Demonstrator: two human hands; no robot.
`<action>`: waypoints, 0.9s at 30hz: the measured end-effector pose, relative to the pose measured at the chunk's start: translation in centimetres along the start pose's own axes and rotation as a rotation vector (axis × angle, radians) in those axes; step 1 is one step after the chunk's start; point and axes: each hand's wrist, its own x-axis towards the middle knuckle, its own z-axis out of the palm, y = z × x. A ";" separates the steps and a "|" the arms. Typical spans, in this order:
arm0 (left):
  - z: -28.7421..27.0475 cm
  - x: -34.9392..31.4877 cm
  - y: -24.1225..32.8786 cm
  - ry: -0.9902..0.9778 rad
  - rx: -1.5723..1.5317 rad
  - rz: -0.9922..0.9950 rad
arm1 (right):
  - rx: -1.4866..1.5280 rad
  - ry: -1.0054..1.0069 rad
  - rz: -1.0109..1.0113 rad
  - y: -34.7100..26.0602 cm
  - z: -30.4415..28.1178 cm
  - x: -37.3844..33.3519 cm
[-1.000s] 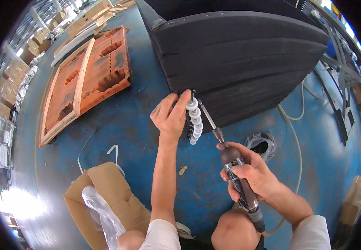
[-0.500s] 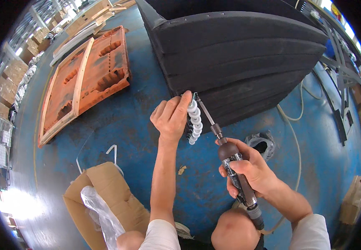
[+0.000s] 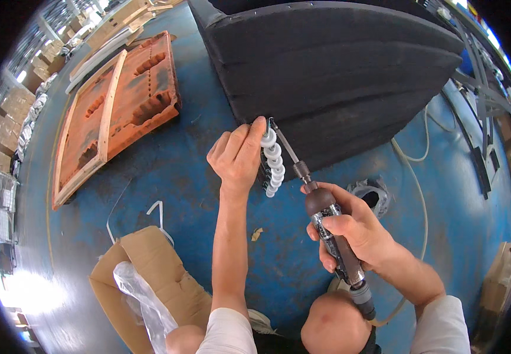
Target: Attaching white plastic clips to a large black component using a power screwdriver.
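My left hand (image 3: 236,156) is closed, its thumb and fingers pinching the top end of a strip of white plastic discs (image 3: 274,160), with dark parts along its side. That end is against the lower corner of a large black fabric-covered frame (image 3: 332,71). In my closed right hand (image 3: 350,227) is a power screwdriver (image 3: 333,236) with a brown and black body. Its long bit slants up to the left, the tip beside my left fingertips at the strip's top end. Whether a screw is at the tip is too small to tell.
A pale hose (image 3: 418,200) curves over the blue floor on the right. An open cardboard box (image 3: 167,265) with clear plastic stands by my left knee. An orange panel (image 3: 125,100) with a wooden frame lies farther left. A plastic bag (image 3: 375,194) lies behind the screwdriver.
The whole view has shifted slightly, so most things sit a little higher and further left. Both hands keep their grips, and the bit's tip stays near my left fingertips.
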 end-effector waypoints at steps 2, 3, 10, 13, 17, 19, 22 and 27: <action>-0.2 0.0 -0.1 -0.018 0.012 -0.006 | -0.005 -0.003 0.007 -0.1 0.0 0.2; -0.3 0.0 -0.1 -0.033 0.026 -0.009 | -0.017 -0.001 0.008 -0.2 -0.1 0.3; 0.2 0.2 -0.3 0.036 0.041 0.036 | -0.048 -0.007 0.010 -0.5 -0.4 0.4; 0.1 0.3 -0.3 0.003 0.043 0.021 | -0.046 -0.018 0.009 -0.7 -1.0 0.6; 0.2 0.4 -0.2 0.012 0.016 0.005 | -0.047 -0.032 0.015 -0.9 -1.1 0.7; 0.3 0.3 -0.2 0.016 0.021 0.008 | -0.079 -0.043 0.013 -0.9 -1.3 0.8; 0.3 0.3 -0.4 0.013 0.008 0.004 | -0.097 -0.050 0.003 -1.0 -1.6 0.8; 0.4 0.1 -0.3 0.021 0.033 0.011 | -0.101 -0.060 -0.005 -1.0 -1.6 0.8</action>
